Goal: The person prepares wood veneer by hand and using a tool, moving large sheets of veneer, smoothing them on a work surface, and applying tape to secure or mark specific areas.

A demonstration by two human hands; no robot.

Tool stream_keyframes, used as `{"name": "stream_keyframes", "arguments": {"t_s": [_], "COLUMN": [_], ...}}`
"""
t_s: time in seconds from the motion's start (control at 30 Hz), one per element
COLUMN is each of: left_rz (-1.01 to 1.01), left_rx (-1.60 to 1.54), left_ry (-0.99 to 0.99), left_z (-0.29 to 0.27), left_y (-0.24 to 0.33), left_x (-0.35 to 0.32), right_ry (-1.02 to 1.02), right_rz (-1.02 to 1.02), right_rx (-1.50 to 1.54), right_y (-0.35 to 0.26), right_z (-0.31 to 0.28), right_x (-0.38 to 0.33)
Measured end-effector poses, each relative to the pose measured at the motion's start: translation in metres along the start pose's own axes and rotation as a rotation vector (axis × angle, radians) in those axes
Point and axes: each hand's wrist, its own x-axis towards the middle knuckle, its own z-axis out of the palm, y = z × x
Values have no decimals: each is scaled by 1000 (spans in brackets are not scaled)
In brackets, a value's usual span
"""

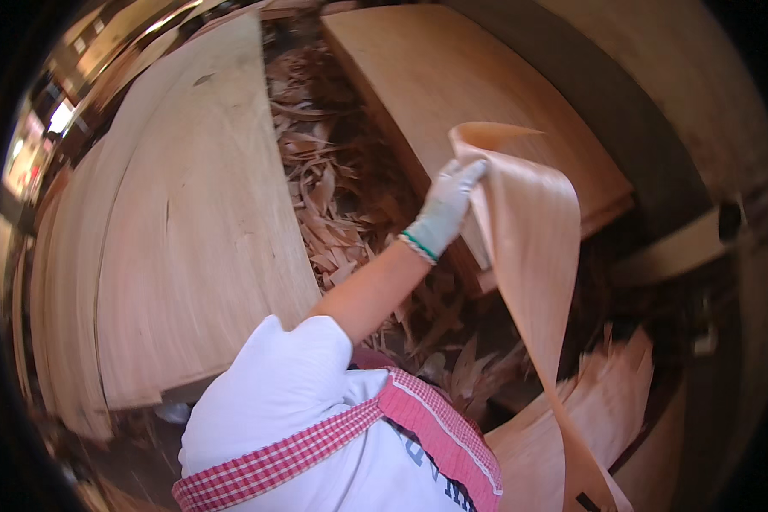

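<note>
My left hand (446, 207), in a white work glove with a green-edged cuff, is raised in the middle of the view and grips the top edge of a long thin veneer sheet (529, 247). The sheet curls over at the top beside my fingers and hangs down to the lower right, twisting near its bottom end. My bare forearm runs down to a white sleeve (273, 384) and a red checked apron strap (427, 418). My right hand is out of view.
A big stack of pale veneer sheets (179, 230) fills the left. A second stack (478, 77) lies at the upper right. Broken veneer scraps (333, 196) litter the gap between them. More sheets (606, 384) pile at the lower right, beside a dark machine part (648, 145).
</note>
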Motion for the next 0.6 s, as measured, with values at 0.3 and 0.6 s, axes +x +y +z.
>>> {"name": "stream_keyframes", "arguments": {"t_s": [0.3, 0.6], "left_rz": [656, 1173], "left_rx": [643, 1552], "left_ry": [810, 1532], "left_z": [-193, -122], "left_y": [241, 318], "left_x": [-105, -157], "right_ry": [-1023, -2008], "right_rz": [582, 576], "right_rx": [97, 17], "right_y": [-24, -51], "right_z": [310, 434], "right_x": [-137, -443]}}
